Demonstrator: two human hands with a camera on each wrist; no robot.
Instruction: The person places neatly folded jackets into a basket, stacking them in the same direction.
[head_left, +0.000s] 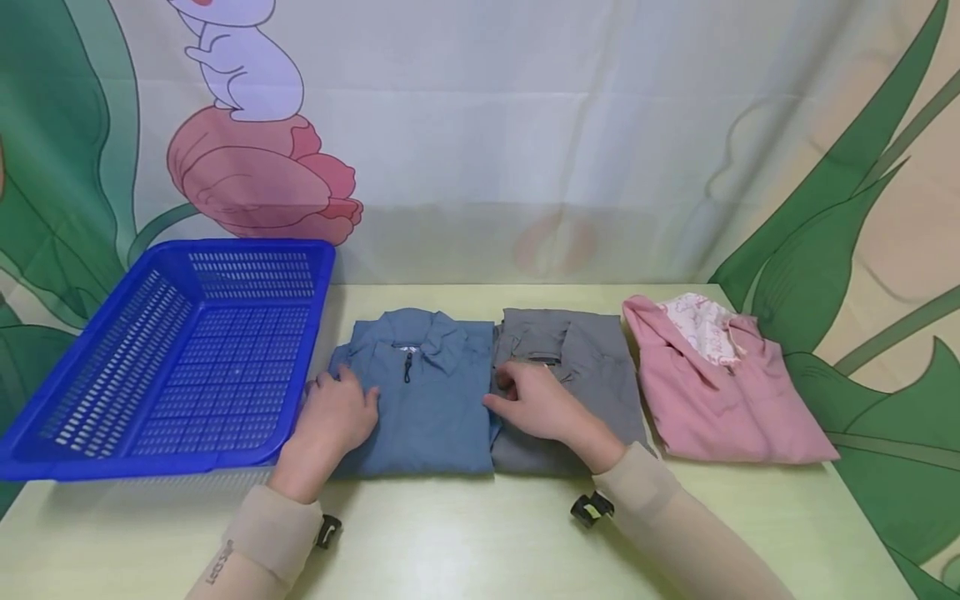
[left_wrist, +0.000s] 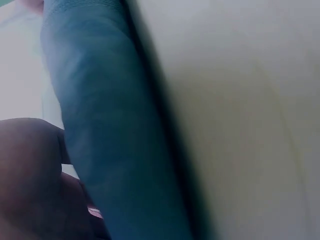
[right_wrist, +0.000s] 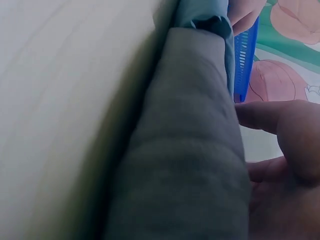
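Observation:
A folded blue shirt (head_left: 420, 417), with a collar and a dark zip pull, lies flat in the middle of the table. My left hand (head_left: 335, 414) rests on its left side, thumb on the cloth and fingertips near the edge. Beside it, touching its right edge, is a folded grey shirt (head_left: 603, 392). Over the grey shirt's left part is my right hand (head_left: 542, 402), fingers bent and thumb apart from them, pointing at the seam between the shirts. In the right wrist view the grey shirt's thick folded edge (right_wrist: 185, 135) runs beside the fingers. Fingertip contact is partly hidden.
A blue plastic basket (head_left: 217, 367) with nothing in it stands at the left. A folded pink jacket (head_left: 735, 408) with a patterned white lining lies at the right. Behind the pale table (head_left: 420, 533) hangs a printed curtain (head_left: 480, 150).

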